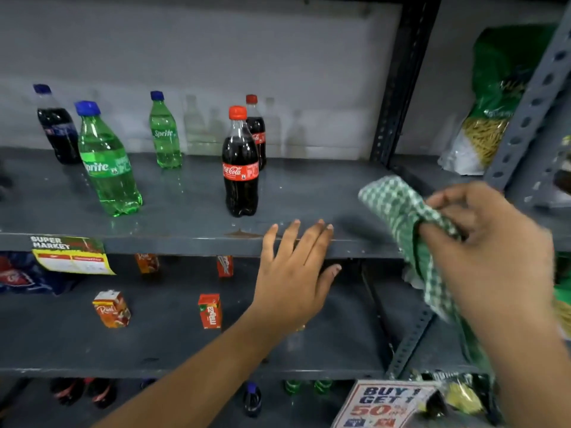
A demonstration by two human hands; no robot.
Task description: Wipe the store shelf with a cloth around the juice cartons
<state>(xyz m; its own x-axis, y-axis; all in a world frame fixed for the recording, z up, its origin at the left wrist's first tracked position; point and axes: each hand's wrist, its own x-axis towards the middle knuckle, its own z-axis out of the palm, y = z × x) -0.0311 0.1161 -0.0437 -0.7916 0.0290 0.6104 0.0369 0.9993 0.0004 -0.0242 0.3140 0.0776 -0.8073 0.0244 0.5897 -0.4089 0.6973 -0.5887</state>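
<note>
left hand (293, 273): fingers spread flat, fingertips resting on the front edge of the upper shelf (185, 208), thumb below the lip; grip held nothing.
right hand (494, 242): raised at the right end of the upper shelf, grip pinching the green checked cloth (398, 208).
cloth: bunched, one end over the shelf surface, the rest hanging down past the front edge.
juice cartons: on the lower shelf (154, 344); an orange carton (112, 308) at left, a red carton (210, 310) near the middle, two more at the back.
upper shelf: sprite bottle (106, 162) at left, coca-cola bottle (240, 165) at centre, other bottles behind.
</note>
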